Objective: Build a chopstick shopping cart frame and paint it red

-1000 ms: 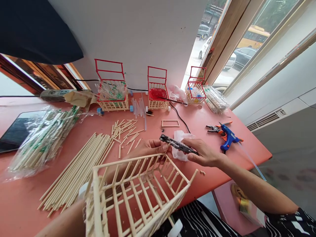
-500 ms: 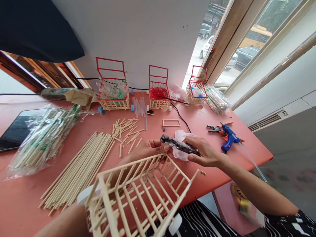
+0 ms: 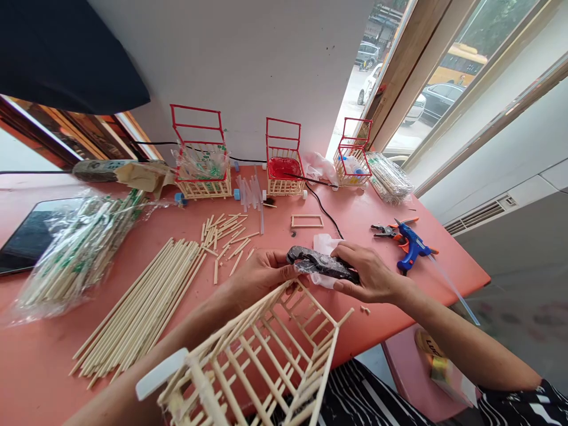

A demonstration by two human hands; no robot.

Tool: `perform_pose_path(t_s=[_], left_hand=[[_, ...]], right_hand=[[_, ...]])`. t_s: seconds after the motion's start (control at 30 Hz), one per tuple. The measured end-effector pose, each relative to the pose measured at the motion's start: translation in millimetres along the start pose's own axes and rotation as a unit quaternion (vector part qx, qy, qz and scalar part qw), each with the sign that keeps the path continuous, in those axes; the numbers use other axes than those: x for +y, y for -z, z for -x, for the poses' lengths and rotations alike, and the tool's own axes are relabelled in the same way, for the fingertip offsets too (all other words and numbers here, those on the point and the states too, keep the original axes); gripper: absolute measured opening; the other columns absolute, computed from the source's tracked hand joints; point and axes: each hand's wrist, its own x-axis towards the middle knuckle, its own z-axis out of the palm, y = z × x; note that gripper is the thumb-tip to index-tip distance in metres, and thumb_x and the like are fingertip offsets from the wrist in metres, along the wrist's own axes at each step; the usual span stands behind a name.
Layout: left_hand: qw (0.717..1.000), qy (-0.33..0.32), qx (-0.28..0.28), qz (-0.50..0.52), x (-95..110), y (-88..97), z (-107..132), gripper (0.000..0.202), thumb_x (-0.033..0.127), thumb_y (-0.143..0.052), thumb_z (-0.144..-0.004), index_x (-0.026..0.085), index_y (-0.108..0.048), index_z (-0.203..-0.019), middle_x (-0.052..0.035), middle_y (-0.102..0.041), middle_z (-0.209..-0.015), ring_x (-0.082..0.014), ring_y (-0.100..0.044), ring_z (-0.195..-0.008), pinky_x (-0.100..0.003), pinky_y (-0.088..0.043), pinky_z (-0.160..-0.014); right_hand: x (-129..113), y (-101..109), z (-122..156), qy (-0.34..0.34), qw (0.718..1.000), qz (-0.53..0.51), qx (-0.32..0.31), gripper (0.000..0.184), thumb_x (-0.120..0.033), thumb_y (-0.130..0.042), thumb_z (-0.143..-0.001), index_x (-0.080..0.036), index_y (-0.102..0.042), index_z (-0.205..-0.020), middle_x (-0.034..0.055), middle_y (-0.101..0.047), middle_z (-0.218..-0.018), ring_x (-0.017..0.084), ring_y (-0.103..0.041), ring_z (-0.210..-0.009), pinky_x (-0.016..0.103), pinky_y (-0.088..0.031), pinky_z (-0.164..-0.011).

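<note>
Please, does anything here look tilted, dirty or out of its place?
The wooden stick frame lies tilted across the near table edge, not on its wheels. The black tool held by the left hand and right hand looks smeared with whitish residue.

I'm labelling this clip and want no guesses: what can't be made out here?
Head view throughout.
Dark tool: held by left hand and right hand; fingers and glare hide its ends, so its kind is unclear.
Stick frame: near part cut off by the bottom edge.
White wrap: mostly hidden behind the tool.
Tablet: cut by the left edge, partly covered by bagged sticks.
</note>
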Motion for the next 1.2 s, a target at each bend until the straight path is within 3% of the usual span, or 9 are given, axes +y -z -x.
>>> perform_pose_path(t_s=[0.27, 0.37, 0.5, 0.63, 1.2], left_hand=[[1.0, -0.005, -0.009, -0.009, -3.4, -0.9, 0.8, 0.05, 0.058, -0.095, -0.062, 0.012, -0.079, -0.072, -0.0072, -0.072, -0.068, -0.0118, -0.055, -0.057, -0.025, -0.041, -0.058], [1.0, -0.008, -0.013, -0.007, -2.7, -0.8, 1.2, 0.051, 0.06, -0.094, -0.063, 0.012, -0.078, -0.072, -0.0066, -0.071, -0.068, -0.0114, -0.055, -0.057, -0.025, -0.042, -0.058], [1.0, 0.001, -0.02, -0.007, 1.7, -1.4, 1.9, 0.052, 0.061, -0.094, -0.062, 0.012, -0.078, -0.072, -0.005, -0.068, -0.064, -0.0102, -0.053, -0.053, -0.024, -0.039, -0.053], [1.0, -0.004, -0.026, 0.004, 4.5, -3.0, 2.0, 0.053, 0.061, -0.096, -0.059, 0.012, -0.077, -0.07, -0.0043, -0.067, -0.062, -0.0107, -0.054, -0.053, -0.023, -0.039, -0.052], [0.999, -0.017, -0.039, -0.026, 8.2, -5.5, 4.0, 0.05, 0.061, -0.094, -0.062, 0.013, -0.08, -0.07, -0.0042, -0.067, -0.064, -0.0118, -0.052, -0.058, -0.025, -0.04, -0.059]], right_hand=[[0.3, -3.9, 3.7, 0.026, 0.999, 0.008, 0.036, 0.044, -0.063, -0.05, -0.1, -0.023, -0.045, -0.081, 0.0013, -0.05, -0.076, 0.017, -0.04, -0.067, 0.03, -0.028, -0.062], [-0.3, -4.3, 3.9, 0.015, 1.0, -0.007, 0.023, 0.047, -0.065, -0.049, -0.1, -0.023, -0.044, -0.08, 0.0004, -0.049, -0.074, 0.016, -0.038, -0.066, 0.03, -0.027, -0.062], [-0.9, -1.8, 3.6, -0.002, 0.998, -0.047, -0.034, 0.054, -0.072, -0.039, -0.101, -0.02, -0.052, -0.093, 0.004, -0.056, -0.083, 0.018, -0.046, -0.072, 0.031, -0.034, -0.067], [0.5, -0.7, 5.0, 0.004, 1.0, -0.004, -0.013, 0.055, -0.072, -0.044, -0.099, -0.019, -0.055, -0.106, 0.0096, -0.061, -0.098, 0.022, -0.052, -0.083, 0.033, -0.039, -0.074], [1.6, -3.7, 6.5, 0.02, 1.0, -0.013, -0.004, 0.055, -0.074, -0.045, -0.098, -0.02, -0.055, -0.1, 0.0062, -0.057, -0.089, 0.02, -0.047, -0.078, 0.032, -0.036, -0.07]])
